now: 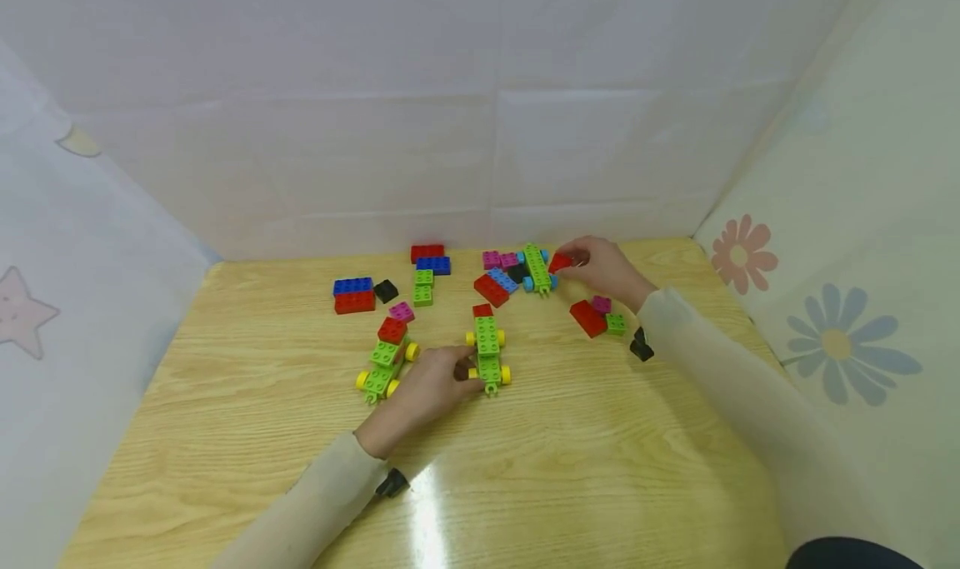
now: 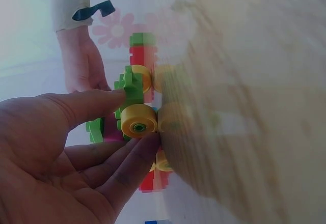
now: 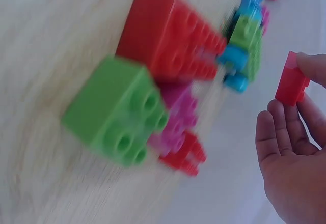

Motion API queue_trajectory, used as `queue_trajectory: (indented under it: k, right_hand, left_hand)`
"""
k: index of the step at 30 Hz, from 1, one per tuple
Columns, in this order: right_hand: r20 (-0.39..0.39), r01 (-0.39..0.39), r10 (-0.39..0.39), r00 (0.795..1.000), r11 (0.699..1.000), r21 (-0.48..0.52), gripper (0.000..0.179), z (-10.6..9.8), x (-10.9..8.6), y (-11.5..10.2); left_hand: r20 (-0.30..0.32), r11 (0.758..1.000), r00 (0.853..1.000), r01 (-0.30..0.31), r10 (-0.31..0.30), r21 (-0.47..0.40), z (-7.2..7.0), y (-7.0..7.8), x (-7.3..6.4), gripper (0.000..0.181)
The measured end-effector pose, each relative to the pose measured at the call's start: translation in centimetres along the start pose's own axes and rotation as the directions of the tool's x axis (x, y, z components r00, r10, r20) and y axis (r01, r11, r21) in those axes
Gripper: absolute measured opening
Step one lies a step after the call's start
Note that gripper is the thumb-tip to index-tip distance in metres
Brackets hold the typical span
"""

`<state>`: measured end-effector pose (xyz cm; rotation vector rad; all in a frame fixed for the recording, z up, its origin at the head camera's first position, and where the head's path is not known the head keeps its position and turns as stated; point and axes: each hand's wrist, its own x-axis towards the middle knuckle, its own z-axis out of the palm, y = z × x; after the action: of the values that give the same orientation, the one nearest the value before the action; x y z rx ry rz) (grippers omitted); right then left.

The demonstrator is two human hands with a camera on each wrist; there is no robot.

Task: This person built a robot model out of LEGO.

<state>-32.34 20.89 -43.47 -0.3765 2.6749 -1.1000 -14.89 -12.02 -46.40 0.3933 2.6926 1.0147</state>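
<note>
My left hand (image 1: 431, 379) holds the rear of a green toy car (image 1: 487, 346) with yellow wheels and a red brick at its far end. In the left wrist view, the thumb lies on the green end and fingertips touch a yellow wheel (image 2: 139, 121). My right hand (image 1: 606, 269) pinches a small red brick (image 3: 290, 84) above the table, beside a green car base (image 1: 537, 267) with blue wheels. Left of my left hand stands another green car (image 1: 384, 367) with yellow wheels, bearing a red brick (image 1: 392, 330).
Blue and red bricks (image 1: 353, 294) lie back left, near a black piece (image 1: 386, 291). Green bricks (image 1: 423, 287) sit at the back middle. A larger red brick (image 1: 587, 318), a pink brick (image 1: 602, 304) and a green brick (image 1: 616, 324) lie below my right hand. White sheeting (image 1: 480, 136) borders the table.
</note>
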Motion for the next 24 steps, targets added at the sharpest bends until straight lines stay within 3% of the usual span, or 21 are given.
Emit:
queue_trajectory:
  k: [12, 17, 24]
  right_hand:
    - [0.089, 0.108, -0.113, 0.990, 0.992, 0.058, 0.048, 3.0, -2.8, -5.0]
    - [0.117, 0.163, -0.167, 0.979, 0.986, 0.037, 0.046, 4.3, -3.1, -6.3]
    - [0.168, 0.179, -0.184, 0.968, 0.983, 0.045, 0.046, 6.0, -3.3, -7.5]
  left_hand:
    - [-0.004, 1.000, 1.000, 0.011, -0.011, 0.002, 0.0, 0.0, 0.1, 0.050]
    - [0.003, 1.000, 1.000, 0.016, -0.016, -0.002, -0.1, 0.0, 0.1, 0.050]
    - [0.008, 1.000, 1.000, 0.006, -0.006, -0.004, -0.2, -0.1, 0.1, 0.050]
